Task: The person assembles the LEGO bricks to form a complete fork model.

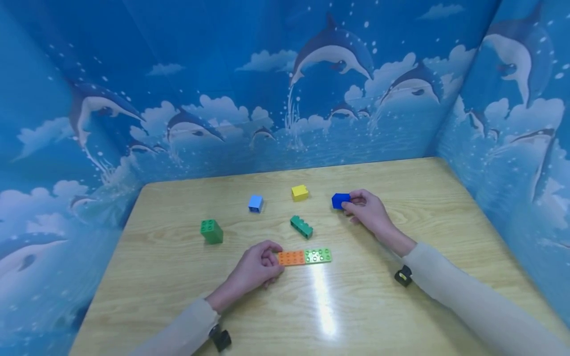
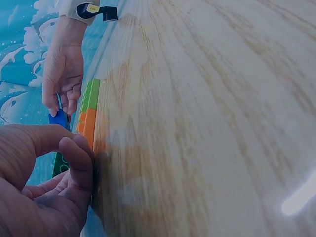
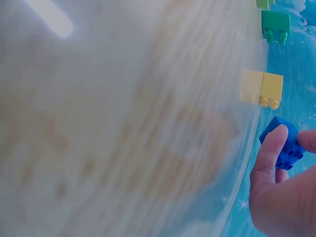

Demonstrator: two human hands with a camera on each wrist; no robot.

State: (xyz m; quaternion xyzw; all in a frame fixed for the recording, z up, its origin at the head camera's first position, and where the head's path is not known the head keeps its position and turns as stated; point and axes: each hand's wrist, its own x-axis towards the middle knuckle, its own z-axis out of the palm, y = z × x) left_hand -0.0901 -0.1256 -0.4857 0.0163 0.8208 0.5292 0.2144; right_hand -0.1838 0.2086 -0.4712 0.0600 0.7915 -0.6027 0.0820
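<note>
My right hand (image 1: pixel 367 212) pinches a dark blue toy brick (image 1: pixel 339 200) between thumb and fingers at the back right. In the right wrist view this brick (image 3: pixel 281 133) is tilted, its studs turned toward the lower right. My left hand (image 1: pixel 256 267) holds the left end of an orange brick (image 1: pixel 291 258), thumb at the front corner and fingers at the back one. A light green brick (image 1: pixel 318 255) lies end to end with the orange one, both studs up. Just behind them a dark green brick (image 1: pixel 301 226) rests on its side.
On the wooden table (image 1: pixel 383 306), a tall green brick (image 1: pixel 212 231) stands at the left. A light blue brick (image 1: pixel 256 203) and a yellow brick (image 1: pixel 300 193) lie farther back. Dolphin-printed blue cloth (image 1: pixel 213 163) encloses the table's back and sides.
</note>
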